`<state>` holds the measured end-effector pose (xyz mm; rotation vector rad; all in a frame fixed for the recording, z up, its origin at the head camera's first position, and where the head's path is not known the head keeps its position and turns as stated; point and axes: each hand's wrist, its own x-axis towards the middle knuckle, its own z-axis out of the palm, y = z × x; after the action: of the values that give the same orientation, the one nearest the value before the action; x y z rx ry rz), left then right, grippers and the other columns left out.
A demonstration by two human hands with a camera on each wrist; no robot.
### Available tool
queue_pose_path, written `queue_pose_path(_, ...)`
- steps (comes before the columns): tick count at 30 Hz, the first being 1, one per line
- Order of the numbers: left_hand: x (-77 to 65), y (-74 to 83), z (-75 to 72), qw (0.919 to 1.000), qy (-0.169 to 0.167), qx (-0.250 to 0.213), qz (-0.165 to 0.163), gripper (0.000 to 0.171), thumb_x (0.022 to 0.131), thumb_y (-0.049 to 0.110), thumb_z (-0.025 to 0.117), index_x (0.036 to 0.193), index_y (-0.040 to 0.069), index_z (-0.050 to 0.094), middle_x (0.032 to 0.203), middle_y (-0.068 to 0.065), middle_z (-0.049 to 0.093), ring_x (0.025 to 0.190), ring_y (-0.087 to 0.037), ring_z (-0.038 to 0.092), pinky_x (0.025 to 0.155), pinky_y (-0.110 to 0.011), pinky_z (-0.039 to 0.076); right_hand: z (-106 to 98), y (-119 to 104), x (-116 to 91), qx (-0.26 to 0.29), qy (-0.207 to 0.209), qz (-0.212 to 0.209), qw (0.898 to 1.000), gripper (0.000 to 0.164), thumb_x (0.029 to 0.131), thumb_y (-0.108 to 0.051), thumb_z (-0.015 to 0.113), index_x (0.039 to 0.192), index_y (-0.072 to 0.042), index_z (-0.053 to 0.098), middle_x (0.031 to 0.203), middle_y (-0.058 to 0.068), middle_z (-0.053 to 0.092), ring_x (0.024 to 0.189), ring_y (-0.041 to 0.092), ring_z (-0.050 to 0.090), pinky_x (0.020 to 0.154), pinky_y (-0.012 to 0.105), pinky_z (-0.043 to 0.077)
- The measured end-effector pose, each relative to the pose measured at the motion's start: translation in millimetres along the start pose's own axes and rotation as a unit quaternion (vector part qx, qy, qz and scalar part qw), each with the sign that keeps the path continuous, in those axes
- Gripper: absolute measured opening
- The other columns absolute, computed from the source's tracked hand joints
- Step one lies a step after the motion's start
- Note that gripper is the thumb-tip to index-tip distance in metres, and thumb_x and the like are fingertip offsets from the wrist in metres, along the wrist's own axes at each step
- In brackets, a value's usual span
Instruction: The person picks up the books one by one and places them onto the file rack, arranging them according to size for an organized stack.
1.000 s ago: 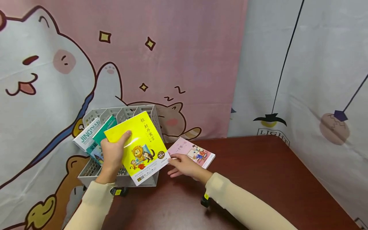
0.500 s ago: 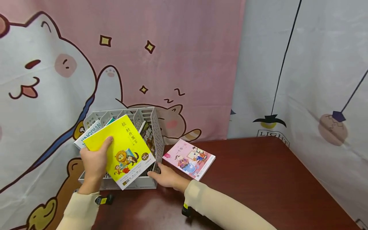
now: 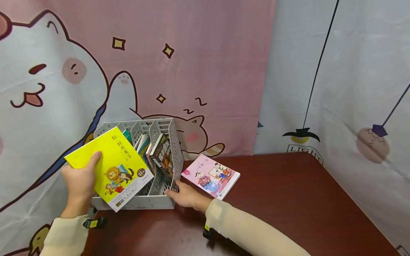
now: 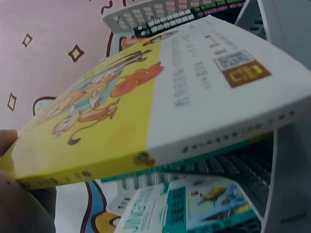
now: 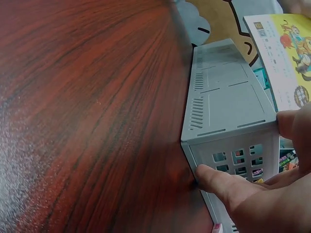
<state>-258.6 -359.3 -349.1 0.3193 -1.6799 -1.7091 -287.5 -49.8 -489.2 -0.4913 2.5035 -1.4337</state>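
Observation:
A yellow book [image 3: 112, 167] with a lion on its cover is held tilted in my left hand [image 3: 80, 179], thumb across the front. It overlaps the left part of a grey slotted book rack [image 3: 160, 202]. The left wrist view shows the book's white lower cover and spine close up, over the rack. My right hand [image 3: 187, 193] grips the rack's front right corner, thumb at the front edge and a finger [image 5: 218, 184] along the outer side wall. Inside the rack, a dark-covered book [image 3: 164, 154] leans in the right compartment, and white-and-teal books [image 4: 209, 206] are at the left.
A pink book [image 3: 211, 176] lies flat on the dark red table [image 3: 282, 199], right of the rack. Behind the table hangs a pink printed cloth [image 3: 217, 71], and a pale cloth [image 3: 352, 89] covers the right side.
My left hand has carried the yellow book leftward across the rack, uncovering its right compartments. My right hand has left the pink book and yellow book's edge and moved onto the rack's corner.

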Motion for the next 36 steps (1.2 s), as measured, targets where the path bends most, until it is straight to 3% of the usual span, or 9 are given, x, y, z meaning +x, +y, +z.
queue_pose_path(10, 12.9, 6.0, -14.1, 0.9990, 0.033, 0.026, -0.016, 0.041, 0.084, 0.032, 0.100, 0.108, 0.014, 0.072, 0.083, 0.005, 0.077, 0.060, -0.008, 0.075, 0.053, -0.019, 0.059, -5, -3, 1, 0.001, -0.001, 0.003, 1.000, 0.083, 0.105, -0.051, 0.069, 0.168, -0.003, 0.043, 0.166, 0.023, 0.055, 0.154, 0.040, 0.054, 0.129, 0.057, 0.044)
queue_pose_path(15, 17.1, 4.8, -9.7, 0.9970, 0.044, 0.058, 0.026, 0.035, 0.087, 0.034, 0.098, 0.104, 0.014, 0.075, 0.079, 0.009, 0.076, 0.059, -0.004, 0.074, 0.052, -0.017, 0.058, -6, -4, 0, 0.005, -0.003, 0.006, 1.000, 0.084, 0.105, -0.051, 0.070, 0.168, -0.003, 0.042, 0.167, 0.022, 0.053, 0.156, 0.040, 0.052, 0.130, 0.057, 0.042)
queue_pose_path(21, 20.3, -2.4, 4.9, 0.9792, 0.067, 0.151, 0.118, 0.026, 0.094, 0.038, 0.089, 0.104, 0.019, 0.075, 0.076, 0.022, 0.069, 0.060, 0.004, 0.067, 0.052, -0.012, 0.052, -6, -6, -1, 0.007, -0.004, 0.004, 1.000, 0.082, 0.105, -0.049, 0.070, 0.168, -0.003, 0.042, 0.167, 0.023, 0.053, 0.155, 0.040, 0.052, 0.130, 0.057, 0.042)
queue_pose_path(25, 22.0, -5.6, 20.6, 0.9711, 0.074, 0.164, 0.157, 0.029, 0.097, 0.041, 0.086, 0.108, 0.016, 0.075, 0.078, 0.026, 0.066, 0.061, 0.007, 0.065, 0.051, -0.010, 0.049, -4, -5, -1, 0.009, -0.006, 0.004, 1.000, 0.082, 0.106, -0.048, 0.069, 0.168, -0.003, 0.042, 0.167, 0.023, 0.053, 0.156, 0.040, 0.052, 0.130, 0.057, 0.042)
queue_pose_path(29, 27.1, -11.0, 38.0, 0.9622, 0.078, 0.169, 0.199, 0.036, 0.100, 0.038, 0.083, 0.116, 0.006, 0.078, 0.079, 0.029, 0.062, 0.062, 0.010, 0.062, 0.052, -0.008, 0.046, -3, -4, -1, 0.012, -0.009, 0.005, 1.000, 0.082, 0.106, -0.048, 0.069, 0.169, -0.003, 0.041, 0.168, 0.023, 0.052, 0.157, 0.040, 0.050, 0.131, 0.057, 0.041)
queue_pose_path(32, 32.8, -16.8, 49.2, 0.9612, 0.080, 0.169, 0.203, 0.039, 0.101, 0.039, 0.082, 0.117, 0.004, 0.078, 0.078, 0.029, 0.061, 0.060, 0.011, 0.059, 0.051, -0.007, 0.045, -4, -3, -1, 0.013, -0.009, 0.006, 1.000, 0.084, 0.106, -0.050, 0.069, 0.170, -0.003, 0.040, 0.169, 0.023, 0.050, 0.158, 0.040, 0.049, 0.131, 0.057, 0.040)
queue_pose_path(36, 37.7, -24.5, 58.0, 0.9640, 0.084, 0.181, 0.176, 0.046, 0.100, 0.052, 0.079, 0.107, 0.006, 0.077, 0.074, 0.027, 0.059, 0.057, 0.010, 0.058, 0.048, -0.009, 0.044, -4, -2, -1, 0.014, -0.011, 0.006, 1.000, 0.084, 0.106, -0.051, 0.069, 0.170, -0.005, 0.039, 0.170, 0.022, 0.050, 0.158, 0.039, 0.049, 0.131, 0.057, 0.040)
